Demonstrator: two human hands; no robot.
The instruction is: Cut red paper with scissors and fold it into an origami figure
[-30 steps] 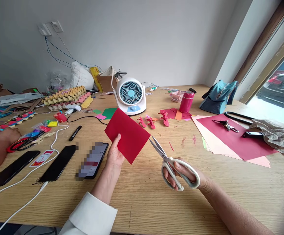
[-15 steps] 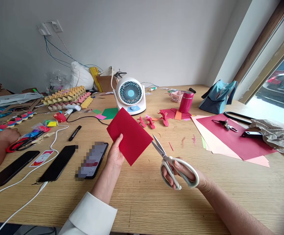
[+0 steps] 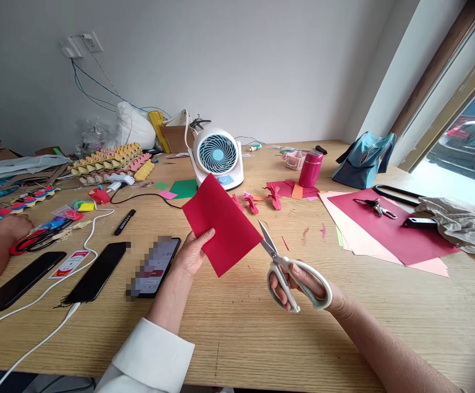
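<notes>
A: And here we go, the left hand (image 3: 194, 252) has the rectangular red paper sheet (image 3: 223, 224), thumb flat on the near face, gripping it by its lower left edge!

B: Lovely hold, that. The sheet is up in the air at a slant, over the pale wood-grained surface (image 3: 237, 338), its top corner overlapping the base of the white round fan with blue blades (image 3: 217, 155).

A: And the right hand?

B: Wrapped round the steel scissors with off-white handles (image 3: 277, 258), fingers through the loops, blades parted in a narrow V!

A: Where are the tips?

B: Right by the sheet's right-hand corner! Touching or just short of it, I can't tell from here.

A: Behind the sheet, small cut-out figures of red paper (image 3: 274, 195) lie in a row, near the shiny magenta cylindrical container (image 3: 311, 169).

B: Over to the right, a large dark red sheet (image 3: 404, 234) lies on pale peach sheets (image 3: 360, 240), metal keys (image 3: 376, 207) on top.

A: And beside the left wrist, a black phone with a lit, partly blurred screen (image 3: 155, 270)!
</notes>
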